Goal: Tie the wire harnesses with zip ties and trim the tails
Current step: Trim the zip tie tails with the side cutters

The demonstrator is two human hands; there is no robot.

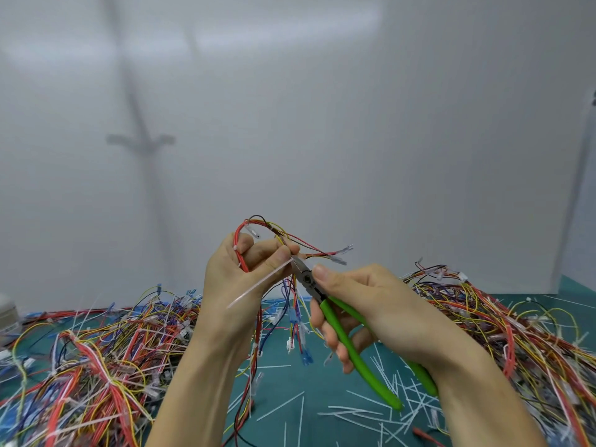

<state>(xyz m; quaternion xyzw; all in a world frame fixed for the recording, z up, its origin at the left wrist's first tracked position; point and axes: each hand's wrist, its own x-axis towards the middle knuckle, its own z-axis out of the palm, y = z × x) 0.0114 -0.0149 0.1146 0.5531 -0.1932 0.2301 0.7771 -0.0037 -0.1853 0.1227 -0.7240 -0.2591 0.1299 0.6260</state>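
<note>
Head view showed your left hand (pixel 237 280) pinching the wire harness (pixel 242 253), zip-tie tail (pixel 258 285) jutting below its fingers, and your right hand (pixel 374 304) gripping the green-handled cutters (pixel 346 337), tip just beside those fingertips, so a skewed squeeze risked nicking wire or skin.

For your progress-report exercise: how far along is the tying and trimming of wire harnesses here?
Done: cut white plastic tails litter the green mat. In hand: the left hand grips a multicoloured wire harness; the right hand sets green-handled cutters at its uncut white zip-tie tail. Remaining: tangled wire piles either side; whether tied, I cannot tell.
</note>
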